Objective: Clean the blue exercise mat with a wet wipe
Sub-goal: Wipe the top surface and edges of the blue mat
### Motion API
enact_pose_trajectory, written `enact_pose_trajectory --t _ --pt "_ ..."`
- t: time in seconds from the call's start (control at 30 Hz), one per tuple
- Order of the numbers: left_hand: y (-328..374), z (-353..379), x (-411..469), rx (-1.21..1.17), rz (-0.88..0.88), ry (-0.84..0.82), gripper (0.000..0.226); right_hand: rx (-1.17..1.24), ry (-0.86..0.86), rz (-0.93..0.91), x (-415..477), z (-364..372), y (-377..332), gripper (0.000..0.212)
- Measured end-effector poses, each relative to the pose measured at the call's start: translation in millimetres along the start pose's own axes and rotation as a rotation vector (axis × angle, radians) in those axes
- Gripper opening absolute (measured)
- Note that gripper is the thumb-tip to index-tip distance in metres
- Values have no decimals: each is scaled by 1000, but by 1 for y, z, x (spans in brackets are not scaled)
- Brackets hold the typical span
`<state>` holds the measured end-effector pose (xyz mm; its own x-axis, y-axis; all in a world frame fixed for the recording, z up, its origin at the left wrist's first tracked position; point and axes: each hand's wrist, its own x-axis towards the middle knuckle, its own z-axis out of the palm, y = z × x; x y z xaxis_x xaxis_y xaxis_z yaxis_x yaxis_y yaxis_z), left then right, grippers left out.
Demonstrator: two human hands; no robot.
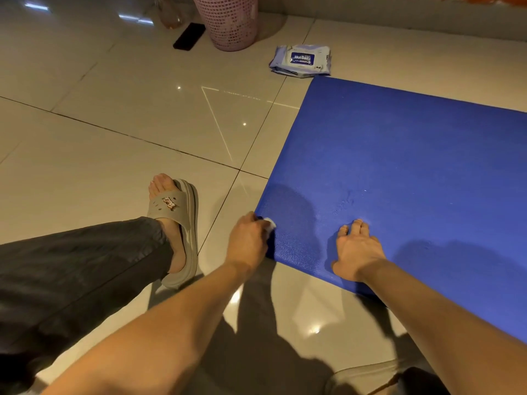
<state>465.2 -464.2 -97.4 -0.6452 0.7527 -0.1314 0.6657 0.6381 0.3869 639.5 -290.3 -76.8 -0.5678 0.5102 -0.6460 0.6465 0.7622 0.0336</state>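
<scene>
The blue exercise mat (413,166) lies flat on the tiled floor, filling the right half of the view. My left hand (247,240) grips a small white wet wipe (270,224) and holds it against the mat's near left corner. My right hand (358,249) rests flat on the mat close to its front edge, fingers straight and pointing away from me. A darker damp patch shows on the mat just beyond the wipe.
A pack of wet wipes (301,60) lies on the floor beyond the mat's far corner. A pink perforated basket (228,21) and a black phone (189,36) sit further back. My left leg and a grey slipper (178,229) are on the tiles at left.
</scene>
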Motion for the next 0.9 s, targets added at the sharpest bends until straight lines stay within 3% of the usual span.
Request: enact_pose_trajectory --t 0.1,0.2,0.4,0.57,0.77,0.9 --pt "-16 -10 4 -55 -202 75 21 0 3 2 -1 1 0 94" --pt "-4 -4 0 -121 -246 73 18 -3 1 8 -1 3 0 94" --pt "66 31 -27 -267 -36 -66 19 -1 -17 6 2 0 -1 94" --pt "47 20 -14 -17 192 -83 29 8 -17 13 2 -1 -2 95" --pt "-24 -15 16 182 -38 85 20 4 -4 24 -1 -2 -4 93" --pt "1 -5 6 14 -75 62 25 7 5 23 0 -3 -4 91"
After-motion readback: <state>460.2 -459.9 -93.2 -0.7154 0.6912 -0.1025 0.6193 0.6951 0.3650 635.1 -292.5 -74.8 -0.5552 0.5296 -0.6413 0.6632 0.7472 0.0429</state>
